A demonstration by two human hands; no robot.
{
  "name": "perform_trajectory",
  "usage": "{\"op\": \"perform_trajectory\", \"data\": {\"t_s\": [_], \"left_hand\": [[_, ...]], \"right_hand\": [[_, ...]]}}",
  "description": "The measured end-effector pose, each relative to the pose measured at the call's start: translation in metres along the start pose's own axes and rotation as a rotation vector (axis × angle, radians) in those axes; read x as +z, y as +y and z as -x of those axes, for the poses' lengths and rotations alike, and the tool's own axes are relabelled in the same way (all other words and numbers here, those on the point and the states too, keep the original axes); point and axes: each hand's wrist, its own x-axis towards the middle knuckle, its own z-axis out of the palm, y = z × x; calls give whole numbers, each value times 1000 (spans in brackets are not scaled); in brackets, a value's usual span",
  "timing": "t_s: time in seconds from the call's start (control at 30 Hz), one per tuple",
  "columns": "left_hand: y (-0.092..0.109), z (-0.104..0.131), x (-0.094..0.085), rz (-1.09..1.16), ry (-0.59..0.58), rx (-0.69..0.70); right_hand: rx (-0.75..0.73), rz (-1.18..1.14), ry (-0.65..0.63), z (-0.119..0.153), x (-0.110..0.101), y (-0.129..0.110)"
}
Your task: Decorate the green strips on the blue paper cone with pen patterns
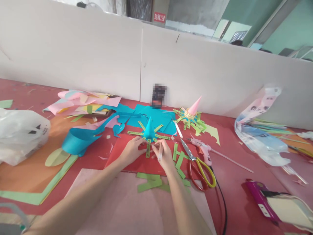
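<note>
A blue paper cone (pixel 149 129) stands on a red sheet (pixel 122 153), with several green patterned strips (pixel 148 150) spreading out from its base. My left hand (pixel 132 150) lies at the cone's left side, thumb and forefinger apart, fingertips close to the base and the front strip. Whether they touch the paper is hard to see. Pinched in my right hand (pixel 165 155) is a slim pale pen (pixel 160 152), just right of that front strip. Loose green paper strips (pixel 179 160) lie beside my right wrist, and more green pieces (pixel 149 182) lie nearer me.
Scissors (pixel 199 164) and a pink glue gun (pixel 204 148) with a cord lie right. A pink cone with strips (pixel 194 109) stands behind. Left are a blue paper piece (pixel 78 140), paper scraps (pixel 80 102) and a plastic bag (pixel 23 133). A purple box (pixel 261 199) sits front right.
</note>
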Motion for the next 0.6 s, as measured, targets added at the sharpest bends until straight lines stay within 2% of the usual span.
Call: {"op": "perform_trajectory", "data": {"t_s": [0.13, 0.37, 0.5, 0.6], "left_hand": [[5, 0, -8, -12, -51, 0], [17, 3, -36, 2, -255, 99], [17, 3, -36, -16, -267, 116], [16, 2, -35, -40, -260, 127]], "right_hand": [[6, -19, -1, -1, 1, 0], [11, -36, -2, -1, 4, -4], [31, -32, -1, -2, 4, -4], [40, 0, 49, 0, 3, -7]]}}
